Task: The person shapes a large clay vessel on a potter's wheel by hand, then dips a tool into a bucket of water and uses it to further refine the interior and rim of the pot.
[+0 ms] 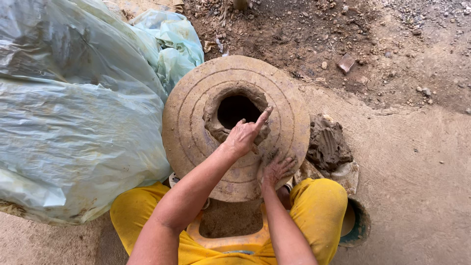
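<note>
Pressing the clay ring (235, 112) with loose fingers, the left hand (244, 135) could dent its soft wall while the flat right hand (276, 169), grasping nothing, steadies the wheel (191, 142).

From my remote view, the inside of the clay pot's opening (238, 110) at frame centre is black, so I cannot see its depth or floor. My left hand (245, 135) covers the near rim, its fingertips tucked out of sight, while the right hand (276, 169) hides part of the round disc (196, 147). The plastic sheet (73, 122) runs off the left and top edges, and the round container (360, 223) at lower right is half hidden behind my yellow-clad knee (321, 201).
</note>
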